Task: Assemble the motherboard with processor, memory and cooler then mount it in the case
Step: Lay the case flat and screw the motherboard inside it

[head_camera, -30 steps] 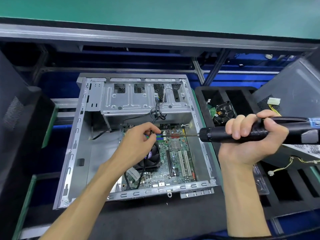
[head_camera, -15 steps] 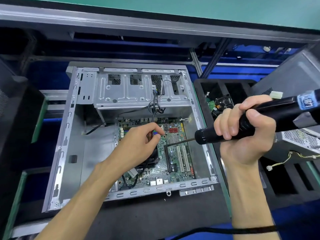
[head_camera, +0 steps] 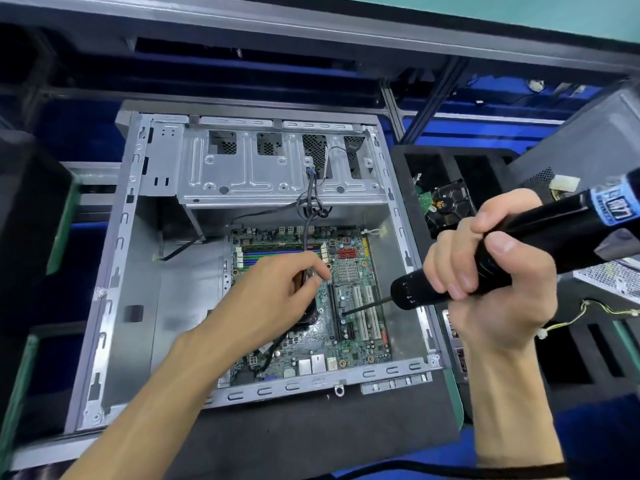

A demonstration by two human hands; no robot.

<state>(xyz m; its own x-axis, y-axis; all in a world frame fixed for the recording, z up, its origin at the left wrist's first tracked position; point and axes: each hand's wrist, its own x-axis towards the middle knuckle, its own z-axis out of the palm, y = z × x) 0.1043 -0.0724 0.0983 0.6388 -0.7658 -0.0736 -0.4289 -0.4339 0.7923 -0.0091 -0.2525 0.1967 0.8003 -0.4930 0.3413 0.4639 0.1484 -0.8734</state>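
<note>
An open grey metal case lies flat on a black mat. The green motherboard sits inside it at the lower right, with memory sticks in their slots at its top. My left hand covers the black cooler and its fingertips pinch together near the board's middle; what they hold is too small to see. My right hand grips a black electric screwdriver. Its thin bit slants down to the left, and the tip touches the board among the white expansion slots.
A drive cage spans the case's top, with black cables hanging onto the board. A black foam tray with a hard drive lies right of the case. Another grey case and a power supply stand at far right. A dark unit is at left.
My right hand has tilted the screwdriver from level to slanting down and brought its tip lower onto the board by the expansion slots. My left hand stayed over the cooler.
</note>
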